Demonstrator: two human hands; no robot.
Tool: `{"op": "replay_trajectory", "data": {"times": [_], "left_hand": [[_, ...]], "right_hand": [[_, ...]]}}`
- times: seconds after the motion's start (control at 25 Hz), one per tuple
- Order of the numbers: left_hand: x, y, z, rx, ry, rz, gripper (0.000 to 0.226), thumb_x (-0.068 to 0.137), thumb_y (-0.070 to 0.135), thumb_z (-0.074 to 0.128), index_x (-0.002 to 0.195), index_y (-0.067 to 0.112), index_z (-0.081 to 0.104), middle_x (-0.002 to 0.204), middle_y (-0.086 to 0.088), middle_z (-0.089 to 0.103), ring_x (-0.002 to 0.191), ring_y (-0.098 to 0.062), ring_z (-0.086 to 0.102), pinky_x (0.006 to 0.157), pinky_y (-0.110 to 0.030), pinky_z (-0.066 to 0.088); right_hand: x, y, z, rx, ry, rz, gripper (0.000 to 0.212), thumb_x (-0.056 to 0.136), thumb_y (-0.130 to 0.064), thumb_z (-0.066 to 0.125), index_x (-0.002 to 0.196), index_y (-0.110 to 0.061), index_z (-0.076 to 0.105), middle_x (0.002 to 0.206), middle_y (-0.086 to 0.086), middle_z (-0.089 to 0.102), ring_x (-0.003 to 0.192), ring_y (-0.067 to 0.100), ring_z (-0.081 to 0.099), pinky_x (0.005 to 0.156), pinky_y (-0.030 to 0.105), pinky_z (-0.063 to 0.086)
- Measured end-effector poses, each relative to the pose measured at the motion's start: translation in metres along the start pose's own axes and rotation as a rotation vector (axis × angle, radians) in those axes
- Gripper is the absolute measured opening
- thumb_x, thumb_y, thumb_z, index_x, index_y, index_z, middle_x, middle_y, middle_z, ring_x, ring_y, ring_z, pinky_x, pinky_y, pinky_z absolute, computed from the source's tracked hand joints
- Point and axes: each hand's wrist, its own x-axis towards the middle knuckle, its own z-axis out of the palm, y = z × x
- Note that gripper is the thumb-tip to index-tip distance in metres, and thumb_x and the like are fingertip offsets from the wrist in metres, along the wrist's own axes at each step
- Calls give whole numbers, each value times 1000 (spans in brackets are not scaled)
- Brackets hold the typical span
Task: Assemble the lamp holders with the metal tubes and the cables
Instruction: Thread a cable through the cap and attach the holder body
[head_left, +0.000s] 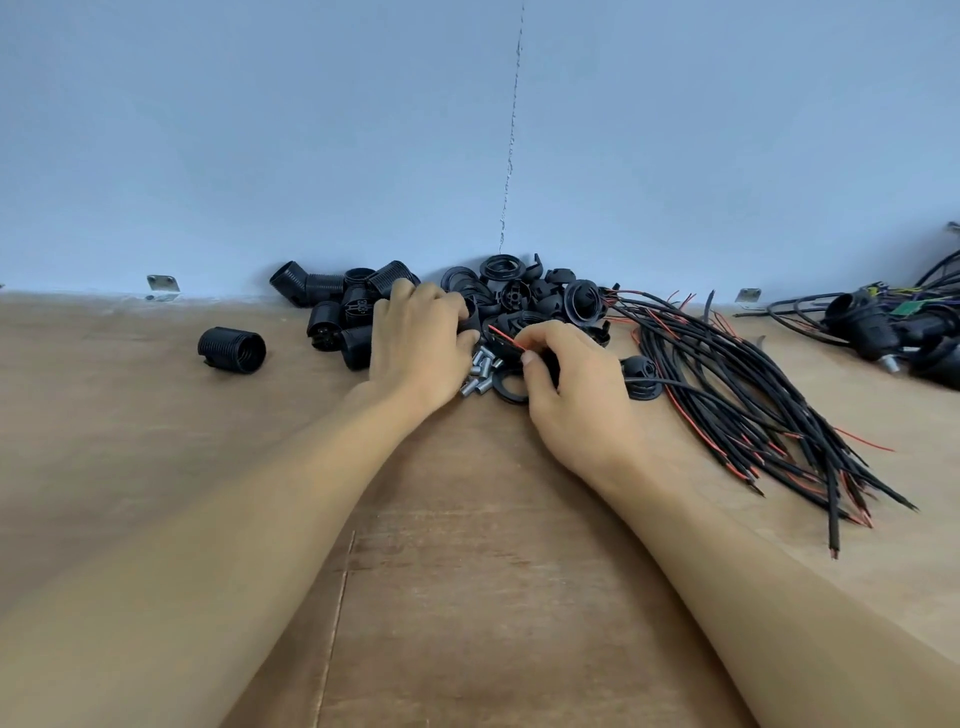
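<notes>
Plywood tabletop carries everything within arm's reach, probably for quick picking. Black cables with red cores fan out at right; ribbed plastic lamp holders heap against the wall. Left hand curls its fingers round one black holder piece; right hand pinches a red-tipped cable end, likely to thread it. Short shiny metal tubes lie clustered between both hands.

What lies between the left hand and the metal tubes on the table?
Nothing visible. The metal tubes lie uncovered beside the left hand, which grips a black holder; a black ring rests beside them, not over them. The right hand pinches a cable.
</notes>
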Motion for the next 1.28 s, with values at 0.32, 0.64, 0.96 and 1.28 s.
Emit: {"op": "replay_trajectory", "data": {"times": [0.32, 0.64, 0.96, 1.28], "left_hand": [[-53, 18, -31, -1095, 17, -561, 22, 76, 30, 78, 72, 16, 62, 70, 1, 73, 71, -15, 73, 79, -33, 59], [-68, -12, -40, -1574, -263, -559, 50, 72, -13, 66, 118, 7, 68, 101, -17, 73, 96, -39, 73, 82, -38, 61], [-81, -10, -32, -996, -170, -225, 59, 71, -12, 75, 98, 39, 72, 109, 9, 73, 99, -4, 70, 84, -16, 52], [-90, -2, -29, -676, 56, 33, 53, 68, -1, 70, 109, 31, 59, 108, 18, 63, 102, -3, 61, 87, -17, 48]], "right_hand": [[0, -8, -6, 129, -36, 105, 5, 82, -25, 55, 83, -29, 57, 79, -13, 63, 78, 1, 56, 65, 8, 38], [-6, -22, -11, 309, -34, 134, 12, 90, -24, 70, 81, -22, 62, 74, -10, 63, 70, -1, 54, 67, 11, 41], [-2, -23, -16, 401, -122, 170, 7, 92, -27, 70, 88, -23, 73, 81, -7, 70, 82, 13, 65, 83, 36, 53], [-6, -31, -17, 453, -175, 165, 11, 85, -35, 68, 84, -25, 73, 85, -3, 72, 87, 19, 66, 83, 39, 52]]}}
